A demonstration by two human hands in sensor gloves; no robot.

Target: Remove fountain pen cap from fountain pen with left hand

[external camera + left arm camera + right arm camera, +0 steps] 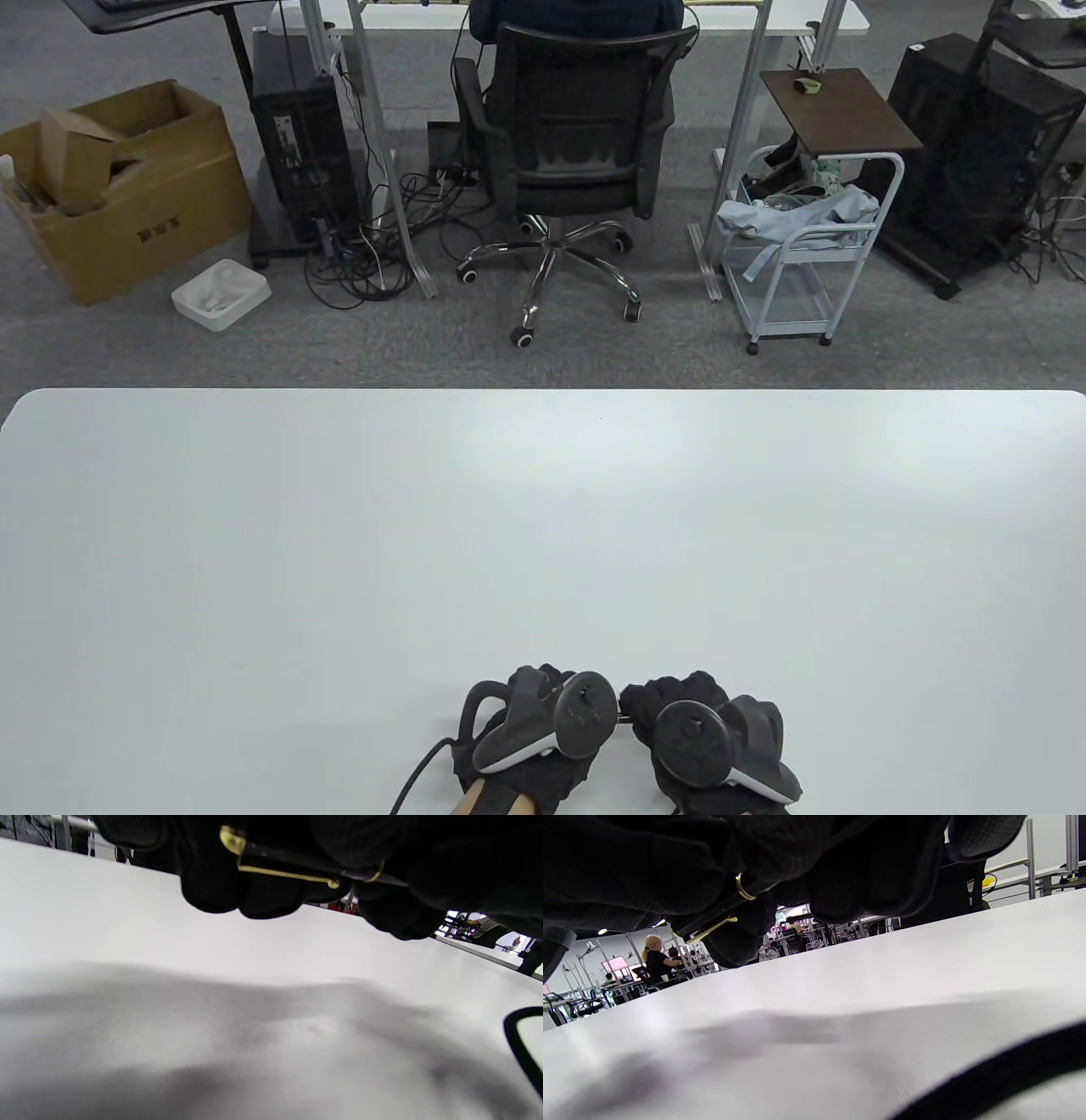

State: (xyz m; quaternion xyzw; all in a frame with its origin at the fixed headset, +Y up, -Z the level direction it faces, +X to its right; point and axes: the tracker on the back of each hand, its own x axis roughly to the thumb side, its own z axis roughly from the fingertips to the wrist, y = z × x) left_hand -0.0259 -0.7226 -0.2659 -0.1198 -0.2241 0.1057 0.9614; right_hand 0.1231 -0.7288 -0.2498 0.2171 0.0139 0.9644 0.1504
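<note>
Near the front edge of the white bench (543, 526), just above its surface, both gloved hands were pressed close together, holding one item between them: a fountain pen (382, 877), slim, black and glossy. The left hand (534, 730) gripped the fountain pen cap (288, 862), its fingers (212, 887) curled round the cap's barrel; the right hand (704, 739) gripped the body just past the join. From the table view the pen itself was hidden beneath the hands. Cap: black, cylindrical, fitted with a straight gold clip (284, 874) ending in a small ball, a gold finial at its far end, and a gold band (743, 888) at the lip. Gloves: black knit, matte, probably offering fair grip on the smooth lacquer. Cap apparently seated on the pen; no gap showed at the band. Handling note, as judgement: the right hand should hold the barrel steady while the left draws the cap straight along the pen's axis, twisting first if threaded, and avoids levering on the thin clip, which could bend.
</note>
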